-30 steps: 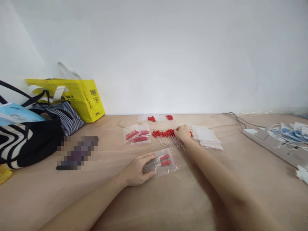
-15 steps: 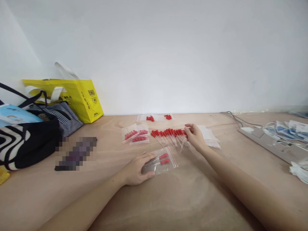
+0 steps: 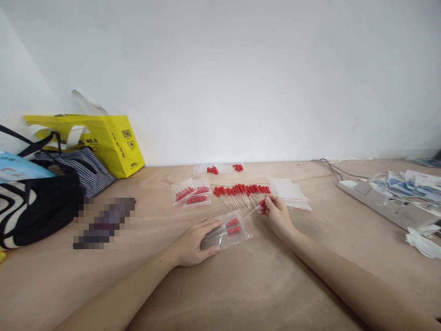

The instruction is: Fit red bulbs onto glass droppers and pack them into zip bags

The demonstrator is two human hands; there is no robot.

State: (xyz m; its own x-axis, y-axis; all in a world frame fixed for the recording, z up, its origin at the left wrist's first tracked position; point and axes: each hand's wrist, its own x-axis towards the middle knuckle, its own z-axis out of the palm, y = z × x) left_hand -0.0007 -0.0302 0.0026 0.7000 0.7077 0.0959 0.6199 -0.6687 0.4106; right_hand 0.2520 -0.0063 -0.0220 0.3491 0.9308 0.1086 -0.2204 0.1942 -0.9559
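My left hand [image 3: 198,243] holds a clear zip bag [image 3: 223,239], thumb at the near edge and fingers over the top. Two red-bulbed droppers [image 3: 233,230] lie inside it, their thin ends partly under my fingers. Between thumb and fingertips, my right hand [image 3: 277,214] pinches a single dropper [image 3: 254,211] by its red bulb, the clear tube slanting down-left toward the bag's mouth. Just beyond is a row of loose droppers [image 3: 237,189] with bulbs facing away. Filled zip bags [image 3: 197,199] overlap to its left; a stack of flat bags [image 3: 289,191] lies to its right.
Red rubber bulbs [image 3: 237,168] rest on a clear bag by the wall. At the left stand a yellow bag [image 3: 120,147], a striped pouch [image 3: 93,172] and a black-and-white bag [image 3: 41,202], near a blurred-out dark object [image 3: 106,223]. A power strip [image 3: 372,200] with cables occupies the right.
My right hand has drawn one dropper out of the row, toward me and nearer the zip bag. My left hand stays on the bag. The view has shifted slightly.
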